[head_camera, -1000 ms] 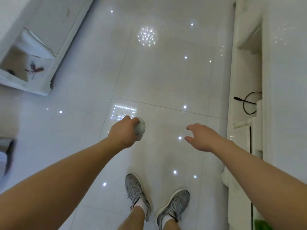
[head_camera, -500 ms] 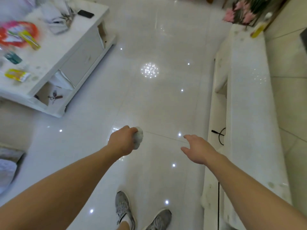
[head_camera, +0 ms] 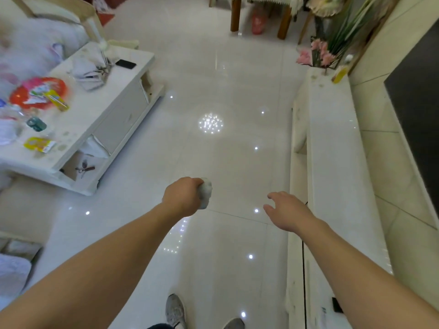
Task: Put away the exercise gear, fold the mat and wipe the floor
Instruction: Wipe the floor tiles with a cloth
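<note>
Standing view over the glossy floor, between a cluttered coffee table and a low white cabinet. The left hand curls its fingers tightly round a crumpled white wad, cloth or tissue (which cannot be told). It is carried in the air well above the tiles, probably kept balled so it is ready for wiping or disposal. The right hand hangs near it, fingers loosely spread and holding nothing, apparently left free for balance or a next pickup; nothing else belonging to the task is in view.
</note>
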`<state>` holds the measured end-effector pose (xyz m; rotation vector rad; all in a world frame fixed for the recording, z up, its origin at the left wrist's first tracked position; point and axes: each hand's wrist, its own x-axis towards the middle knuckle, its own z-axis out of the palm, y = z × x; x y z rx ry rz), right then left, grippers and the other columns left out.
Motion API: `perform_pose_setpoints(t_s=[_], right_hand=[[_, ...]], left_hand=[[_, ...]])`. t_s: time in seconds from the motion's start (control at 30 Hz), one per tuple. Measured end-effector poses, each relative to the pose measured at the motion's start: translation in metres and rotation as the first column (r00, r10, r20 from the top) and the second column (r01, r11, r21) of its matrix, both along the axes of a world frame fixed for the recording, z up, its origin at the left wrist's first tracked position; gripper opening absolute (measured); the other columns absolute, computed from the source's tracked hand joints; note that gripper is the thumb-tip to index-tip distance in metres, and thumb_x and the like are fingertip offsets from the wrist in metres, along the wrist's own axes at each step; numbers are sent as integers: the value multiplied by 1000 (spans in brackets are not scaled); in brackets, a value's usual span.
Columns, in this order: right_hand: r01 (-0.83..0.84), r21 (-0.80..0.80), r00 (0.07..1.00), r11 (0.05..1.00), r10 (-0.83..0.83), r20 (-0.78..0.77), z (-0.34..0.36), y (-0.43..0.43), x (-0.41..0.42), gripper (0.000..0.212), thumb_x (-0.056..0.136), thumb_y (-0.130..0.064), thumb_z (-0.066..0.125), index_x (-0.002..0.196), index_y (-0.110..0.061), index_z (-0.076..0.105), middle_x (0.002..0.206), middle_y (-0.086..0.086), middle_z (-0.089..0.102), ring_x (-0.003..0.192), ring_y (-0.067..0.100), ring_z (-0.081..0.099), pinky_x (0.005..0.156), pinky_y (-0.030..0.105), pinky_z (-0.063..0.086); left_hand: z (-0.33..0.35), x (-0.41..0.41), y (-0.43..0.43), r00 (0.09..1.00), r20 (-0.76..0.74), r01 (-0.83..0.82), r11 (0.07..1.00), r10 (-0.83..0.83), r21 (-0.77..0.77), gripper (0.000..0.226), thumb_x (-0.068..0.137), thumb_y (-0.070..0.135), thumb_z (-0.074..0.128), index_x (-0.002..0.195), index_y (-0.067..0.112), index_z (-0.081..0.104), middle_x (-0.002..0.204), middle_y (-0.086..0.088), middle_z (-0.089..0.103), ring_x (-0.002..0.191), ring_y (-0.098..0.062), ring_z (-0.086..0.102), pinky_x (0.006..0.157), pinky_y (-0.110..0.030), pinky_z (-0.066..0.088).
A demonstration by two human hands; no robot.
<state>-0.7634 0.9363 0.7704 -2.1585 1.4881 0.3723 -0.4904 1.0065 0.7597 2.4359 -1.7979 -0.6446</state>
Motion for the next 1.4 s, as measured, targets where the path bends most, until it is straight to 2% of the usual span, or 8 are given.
perform_pose_setpoints(t_s=[0.17,0.33,0.57,0.7,0.87,0.97,1.1,1.4], right_hand=[[50,-14,999,999,-49,19,23,-15,10,53,101,-41,37,148,-18,35,149,5,39,134,26,39,107,38,37],[143,-49,989,989,-141,35,35,-28,31,50,101,-40,36,147,-21,36,149,4,39,133,25,40,104,39,40],[260,-94,965,961,-255,55,42,-40,77,49,100,-39,37,146,-21,37,148,3,40,130,25,42,101,37,40],[290,-112,956,950,-284,66,48,-47,100,51,100,-38,39,148,-22,33,147,5,41,131,26,42,100,35,40],[302,-153,952,941,-292,87,58,-62,120,53,100,-39,40,149,-20,33,150,3,39,134,25,39,105,37,39],[298,-184,954,937,-287,86,62,-77,125,54,99,-40,40,148,-19,34,152,2,36,137,24,37,107,37,37],[303,-185,952,935,-290,95,62,-111,123,54,100,-40,39,149,-18,33,154,1,34,139,24,34,109,37,35],[281,-168,959,945,-269,86,59,-218,106,52,101,-39,36,149,-19,34,154,0,33,140,21,32,108,37,33]], left_hand=[[20,12,-17,1000,-7,-7,1000,7,-20,18,70,22,67,83,25,56,78,5,60,75,-23,62,64,-27,50],[34,35,-39,998,-20,54,998,-54,-11,28,73,18,65,101,19,66,93,-3,67,86,-27,66,68,-30,51],[64,77,-82,990,-7,141,990,-141,-15,23,59,9,60,81,14,59,70,-7,58,45,-21,48,45,-22,45],[71,101,-106,976,28,216,975,-215,-43,24,54,13,54,78,14,55,62,-7,55,37,-23,44,41,-19,41],[78,119,-129,977,-13,209,969,-213,-131,11,64,25,53,74,20,55,59,0,57,33,-19,52,38,-20,40],[81,122,-146,974,-48,212,969,-219,-125,16,57,22,50,73,21,52,53,1,54,21,-19,47,33,-18,37],[81,122,-177,975,-55,203,967,-214,-156,10,63,26,52,72,22,53,51,4,54,22,-14,46,32,-17,35],[80,92,-284,983,-69,166,984,-170,-57,31,45,15,49,76,15,54,46,-1,46,20,-25,47,34,-20,37]])
